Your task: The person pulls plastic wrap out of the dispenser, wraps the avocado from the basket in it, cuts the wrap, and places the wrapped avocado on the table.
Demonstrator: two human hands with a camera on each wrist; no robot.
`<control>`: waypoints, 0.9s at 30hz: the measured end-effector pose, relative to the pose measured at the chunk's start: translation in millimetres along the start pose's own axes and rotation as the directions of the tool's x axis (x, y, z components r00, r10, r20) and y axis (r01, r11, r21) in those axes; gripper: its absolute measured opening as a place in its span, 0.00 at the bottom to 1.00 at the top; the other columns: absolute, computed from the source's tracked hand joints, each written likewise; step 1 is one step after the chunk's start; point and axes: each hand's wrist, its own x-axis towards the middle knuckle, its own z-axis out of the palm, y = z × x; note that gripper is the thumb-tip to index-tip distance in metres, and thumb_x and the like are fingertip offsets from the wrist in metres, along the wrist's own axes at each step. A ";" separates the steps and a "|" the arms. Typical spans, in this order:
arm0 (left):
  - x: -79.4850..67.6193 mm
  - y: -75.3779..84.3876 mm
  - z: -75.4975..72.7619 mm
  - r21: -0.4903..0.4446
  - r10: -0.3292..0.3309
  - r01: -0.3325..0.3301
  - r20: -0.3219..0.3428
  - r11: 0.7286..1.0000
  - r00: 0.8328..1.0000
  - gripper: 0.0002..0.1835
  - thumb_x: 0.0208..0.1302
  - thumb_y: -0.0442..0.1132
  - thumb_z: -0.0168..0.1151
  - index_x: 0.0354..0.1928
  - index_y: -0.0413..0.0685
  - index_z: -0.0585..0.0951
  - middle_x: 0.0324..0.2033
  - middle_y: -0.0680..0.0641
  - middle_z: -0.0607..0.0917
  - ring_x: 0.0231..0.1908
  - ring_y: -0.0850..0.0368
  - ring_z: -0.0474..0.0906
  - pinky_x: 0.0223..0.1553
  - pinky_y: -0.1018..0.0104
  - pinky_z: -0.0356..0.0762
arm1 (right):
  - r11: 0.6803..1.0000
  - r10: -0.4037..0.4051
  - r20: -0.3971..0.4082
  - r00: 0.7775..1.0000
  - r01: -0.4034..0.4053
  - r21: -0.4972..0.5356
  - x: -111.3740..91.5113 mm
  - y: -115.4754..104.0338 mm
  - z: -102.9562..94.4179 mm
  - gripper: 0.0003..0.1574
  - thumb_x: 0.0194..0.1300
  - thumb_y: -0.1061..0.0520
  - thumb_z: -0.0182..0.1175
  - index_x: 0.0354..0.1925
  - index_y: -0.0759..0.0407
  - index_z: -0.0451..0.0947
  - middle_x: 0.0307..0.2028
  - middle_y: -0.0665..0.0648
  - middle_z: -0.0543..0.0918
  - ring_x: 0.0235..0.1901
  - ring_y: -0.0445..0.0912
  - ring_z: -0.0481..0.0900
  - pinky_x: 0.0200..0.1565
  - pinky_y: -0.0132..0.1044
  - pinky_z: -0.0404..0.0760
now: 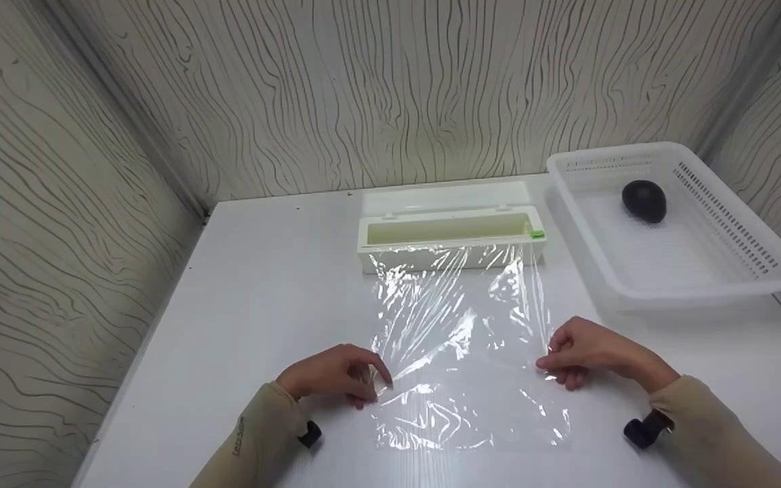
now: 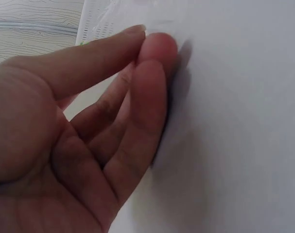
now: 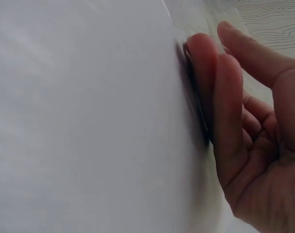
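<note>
A sheet of clear plastic wrap stretches from a white wrap dispenser box towards me, creased and shiny. My left hand pinches its left side, with thumb and forefinger at the edge. At the right side, my right hand has curled fingers and thumb at the edge, gripping the wrap. The front end of the sheet reaches past both hands, low over the table. In the left wrist view the thumb comes close to the fingertips of the left hand. The right wrist view shows the fingertips of the right hand close over the white surface.
The dispenser's lid is swung back behind it, and a small green piece sits on its right end. A white plastic basket stands at the right with a dark rounded object inside. Wood-patterned walls enclose the white table.
</note>
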 end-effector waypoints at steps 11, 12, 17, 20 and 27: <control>-4.0 1.0 -3.6 -0.007 -0.076 0.076 -0.011 0.997 0.997 0.19 0.55 0.34 0.70 0.49 0.59 0.85 0.26 0.46 0.82 0.23 0.53 0.82 0.28 0.59 0.84 | 0.998 0.024 -0.045 0.999 -0.026 -0.053 -4.6 -1.5 -3.1 0.20 0.49 0.49 0.74 0.26 0.65 0.81 0.18 0.57 0.82 0.17 0.45 0.82 0.24 0.40 0.83; -4.9 0.0 -4.8 -0.023 -0.079 0.079 0.005 0.997 0.997 0.20 0.55 0.35 0.70 0.51 0.59 0.84 0.27 0.45 0.82 0.23 0.52 0.82 0.29 0.58 0.84 | 0.998 0.024 -0.047 0.999 -0.027 -0.059 -5.0 -2.0 -3.2 0.20 0.49 0.49 0.74 0.26 0.65 0.81 0.18 0.57 0.81 0.17 0.45 0.82 0.24 0.40 0.83; -9.0 -2.1 -14.1 -0.009 -0.087 0.087 0.043 0.996 0.995 0.23 0.58 0.40 0.68 0.57 0.62 0.80 0.30 0.45 0.85 0.21 0.53 0.82 0.26 0.65 0.81 | 0.991 0.055 -0.089 0.995 -0.065 -0.118 -8.6 -6.7 -4.6 0.21 0.51 0.45 0.72 0.24 0.63 0.81 0.16 0.56 0.81 0.17 0.47 0.82 0.24 0.40 0.83; -9.2 0.1 -23.5 0.062 -0.084 0.087 -0.051 0.994 0.995 0.17 0.60 0.46 0.67 0.53 0.62 0.83 0.31 0.50 0.86 0.18 0.59 0.77 0.21 0.71 0.73 | 0.980 0.068 -0.135 0.988 -0.092 -0.176 -10.7 -12.8 -5.8 0.25 0.53 0.41 0.70 0.22 0.62 0.80 0.15 0.56 0.81 0.16 0.48 0.82 0.22 0.40 0.82; 7.2 8.1 -57.0 0.319 0.112 0.060 -0.492 0.946 0.863 0.17 0.67 0.47 0.60 0.56 0.56 0.79 0.39 0.55 0.81 0.40 0.57 0.77 0.40 0.63 0.78 | 0.961 -0.019 -0.211 0.977 -0.040 -0.274 -12.1 -32.1 -9.0 0.23 0.60 0.41 0.65 0.27 0.61 0.80 0.17 0.55 0.81 0.16 0.48 0.81 0.22 0.39 0.81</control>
